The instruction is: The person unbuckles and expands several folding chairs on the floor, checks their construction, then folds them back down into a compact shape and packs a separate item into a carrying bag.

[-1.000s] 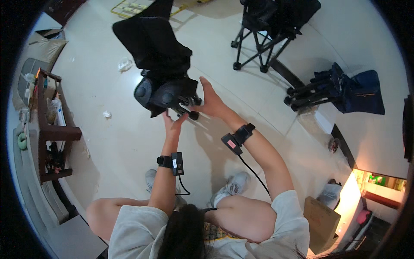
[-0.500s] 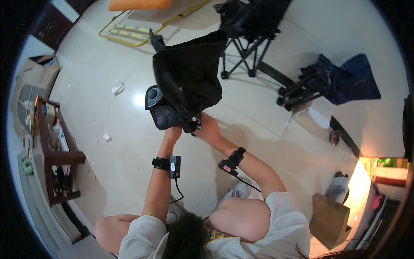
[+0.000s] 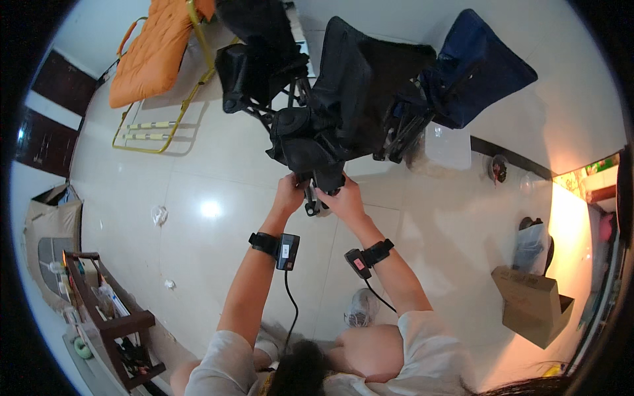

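A folded black fabric chair point(image 3: 353, 86) is held out in front of me, its padded end and frame feet toward me. My left hand point(image 3: 290, 191) grips its lower frame from the left, and my right hand point(image 3: 340, 197) closes on it from the right; some fingertips are hidden behind it. Behind it, at upper left, stands another black chair point(image 3: 251, 46) with crossed legs. A folded navy chair point(image 3: 475, 79) lies to its right, partly hidden by the one I hold.
An orange padded lounger point(image 3: 148, 56) with a yellow frame is at the upper left. A dark wooden rack point(image 3: 129, 323) with items stands at lower left. A cardboard box point(image 3: 528, 303), a clear container point(image 3: 446, 148) and bagged items are at right. Crumpled scraps point(image 3: 160, 214) dot the floor.
The held chair has turned and moved rightward, now overlapping the chairs behind it. My hands have closed round its lower frame. The view has swung, bringing the orange lounger further into sight.
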A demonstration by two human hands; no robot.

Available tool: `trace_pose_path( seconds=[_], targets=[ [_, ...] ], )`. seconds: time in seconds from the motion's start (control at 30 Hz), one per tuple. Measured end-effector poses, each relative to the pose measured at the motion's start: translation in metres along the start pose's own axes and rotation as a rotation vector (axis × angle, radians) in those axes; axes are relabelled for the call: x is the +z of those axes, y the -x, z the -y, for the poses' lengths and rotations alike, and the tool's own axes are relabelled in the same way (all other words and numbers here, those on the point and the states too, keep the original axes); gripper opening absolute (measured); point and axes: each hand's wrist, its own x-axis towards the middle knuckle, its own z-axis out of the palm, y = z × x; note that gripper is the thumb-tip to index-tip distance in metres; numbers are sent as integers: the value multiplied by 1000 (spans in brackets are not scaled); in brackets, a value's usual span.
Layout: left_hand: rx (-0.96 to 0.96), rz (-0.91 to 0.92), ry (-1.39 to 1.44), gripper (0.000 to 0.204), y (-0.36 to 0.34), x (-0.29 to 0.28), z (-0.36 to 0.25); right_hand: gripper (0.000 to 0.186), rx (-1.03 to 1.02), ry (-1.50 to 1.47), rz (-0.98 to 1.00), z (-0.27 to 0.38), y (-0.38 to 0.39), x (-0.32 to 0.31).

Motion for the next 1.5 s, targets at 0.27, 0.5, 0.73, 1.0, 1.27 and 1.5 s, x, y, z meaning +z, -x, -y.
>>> trace_pose_path(
  seconds=[0.27,0.5,0.73,1.0,1.27,1.5],
  targets=[
    [-24,83,76,12,-59,-1,-1,42,-129,32,-67,2,-58,-19],
    [90,89,59,15,-33,15,-31,36,74,-201,87,-15,-61,-47],
    [82,16,94,35,-11,29,6,29,145,-562,148,-42,-54,-41],
    [36,301,222,56,-43,50,31,29,-11,-551,86,-76,-71,-28],
    [152,43,481,30,-147,66,49,39,-3,-336,-20,-69,-128,-13],
    [229,115,478,31,-203,83,57,46,7,-127,-68,-88,-158,-15]
  ],
)
